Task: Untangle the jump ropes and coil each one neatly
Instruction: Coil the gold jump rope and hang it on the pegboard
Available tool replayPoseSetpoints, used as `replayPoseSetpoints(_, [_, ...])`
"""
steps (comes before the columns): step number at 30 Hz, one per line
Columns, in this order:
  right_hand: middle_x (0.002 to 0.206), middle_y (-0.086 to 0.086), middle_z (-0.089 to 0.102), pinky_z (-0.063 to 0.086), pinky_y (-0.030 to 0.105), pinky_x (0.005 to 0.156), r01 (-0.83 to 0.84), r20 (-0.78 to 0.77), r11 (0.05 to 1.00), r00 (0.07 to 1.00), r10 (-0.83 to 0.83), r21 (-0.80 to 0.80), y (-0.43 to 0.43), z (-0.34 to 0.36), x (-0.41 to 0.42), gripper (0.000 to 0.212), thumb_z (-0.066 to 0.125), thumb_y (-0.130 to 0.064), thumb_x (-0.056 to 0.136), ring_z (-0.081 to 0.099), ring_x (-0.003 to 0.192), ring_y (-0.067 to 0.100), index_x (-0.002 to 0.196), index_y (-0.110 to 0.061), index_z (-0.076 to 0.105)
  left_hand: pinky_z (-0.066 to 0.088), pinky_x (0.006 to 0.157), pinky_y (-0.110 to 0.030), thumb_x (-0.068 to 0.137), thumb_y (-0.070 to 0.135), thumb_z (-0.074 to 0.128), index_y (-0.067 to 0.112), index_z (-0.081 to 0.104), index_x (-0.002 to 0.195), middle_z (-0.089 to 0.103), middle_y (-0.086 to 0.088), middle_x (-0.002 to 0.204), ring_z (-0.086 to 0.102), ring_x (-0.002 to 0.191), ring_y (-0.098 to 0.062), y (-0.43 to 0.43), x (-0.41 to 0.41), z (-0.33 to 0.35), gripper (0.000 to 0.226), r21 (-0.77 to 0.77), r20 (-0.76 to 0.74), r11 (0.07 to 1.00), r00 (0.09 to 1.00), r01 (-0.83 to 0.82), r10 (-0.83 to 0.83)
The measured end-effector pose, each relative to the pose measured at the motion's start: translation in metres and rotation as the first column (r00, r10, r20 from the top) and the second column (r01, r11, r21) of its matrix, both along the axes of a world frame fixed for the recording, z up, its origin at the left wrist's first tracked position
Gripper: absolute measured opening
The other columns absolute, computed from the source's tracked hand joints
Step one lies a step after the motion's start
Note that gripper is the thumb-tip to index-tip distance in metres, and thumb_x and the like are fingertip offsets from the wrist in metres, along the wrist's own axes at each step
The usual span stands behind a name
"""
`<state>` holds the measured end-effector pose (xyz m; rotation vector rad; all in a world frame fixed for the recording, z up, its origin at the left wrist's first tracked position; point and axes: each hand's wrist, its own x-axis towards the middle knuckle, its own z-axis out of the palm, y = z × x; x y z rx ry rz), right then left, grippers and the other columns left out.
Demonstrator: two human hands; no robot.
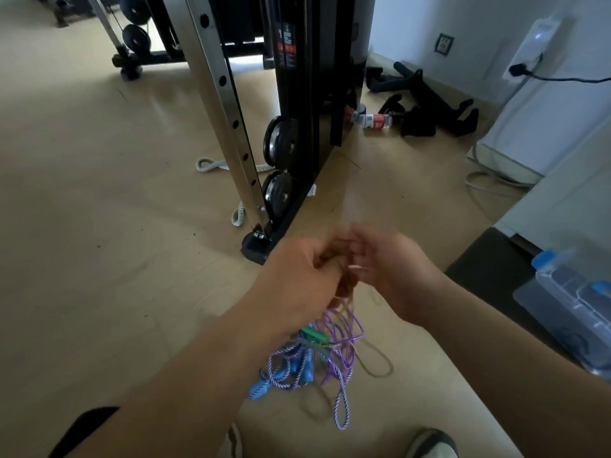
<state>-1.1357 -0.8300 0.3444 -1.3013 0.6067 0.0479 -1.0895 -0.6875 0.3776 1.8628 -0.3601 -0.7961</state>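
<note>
Fingers [325, 262] of the left hand [297, 279] are curled tight round a knobbly brown rope [347, 285], held up in front of the person. The right hand [393, 272] is right against it, fingers bent in toward the same bit, but it's so motion-blurred I can't tell if they're pinching the rope or just picking at it.

Rest of the tangle [317, 355] hangs straight down from there and pools on the floor [99, 226]: purple cord [340, 328], a tan cord [373, 365], blue handles [259, 388] and a green handle [312, 335], all looped through each other.

So I'd say we're early in the untangling, nothing coiled yet. Next move probably calls for working the brown one free: find its end or handle and feed it back through the purple loops instead of yanking, which would only tighten things.

Containers: a clear plastic box [545, 292] with blue latches sits off to the right, with something dark inside that I can't make out. A bottle [375, 121] with a red label lies on its side further back; can't tell if anything's in it.
</note>
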Motion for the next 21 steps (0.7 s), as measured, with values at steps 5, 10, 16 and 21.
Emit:
replayPoseSetpoints(5, [0.106,0.015,0.078,0.045,0.051,0.109,-0.209,0.033,0.976,0.977,0.212,-0.067,-0.002,0.000,-0.011,0.049,0.042,-0.038,0.087,0.070,0.111,0.032,0.111,-0.008,0.073,0.066,0.064,-0.036,0.102,0.010,0.061,0.003,0.070,0.103,0.079,-0.017,0.085,0.077,0.073,-0.028,-0.013,0.028,0.045,0.011,-0.264,-0.199,0.889,0.923,-0.375,0.330])
replayPoseSetpoints(10, [0.093,0.000,0.080,0.052,0.052,0.102,-0.257,-0.073,0.872,0.965,0.250,-0.416,0.005,-0.007,-0.016,0.029,0.052,-0.027,0.106,0.075,0.094,0.016,0.095,-0.017,0.076,0.063,0.063,-0.028,0.104,0.008,0.056,-0.004,0.063,0.114,0.076,-0.025,0.097,0.076,0.063,-0.018,-0.023,0.046,0.061,0.017,-0.476,-0.407,0.733,0.860,-0.486,0.307])
replayPoseSetpoints(16, [0.110,0.016,0.076,0.051,0.050,0.102,-0.325,0.106,0.945,0.941,0.320,0.034,0.009,0.006,-0.015,0.036,0.062,-0.016,0.083,0.072,0.110,0.030,0.117,-0.008,0.067,0.063,0.061,-0.030,0.104,0.006,0.057,-0.003,0.062,0.107,0.074,-0.026,0.088,0.079,0.073,-0.027,-0.014,0.050,0.012,0.011,-0.404,-0.420,0.743,0.829,-0.534,0.368])
replayPoseSetpoints(21, [0.092,0.006,0.072,0.059,0.052,0.081,-0.054,-0.062,0.849,0.998,0.025,-0.526,0.024,-0.009,0.002,0.034,0.083,-0.042,0.081,0.075,0.081,0.026,0.092,-0.022,0.057,0.064,0.064,-0.032,0.104,0.005,0.056,-0.005,0.062,0.111,0.074,-0.029,0.096,0.079,0.077,-0.028,-0.013,0.054,0.005,0.014,-0.418,-0.368,0.801,0.886,-0.428,0.282])
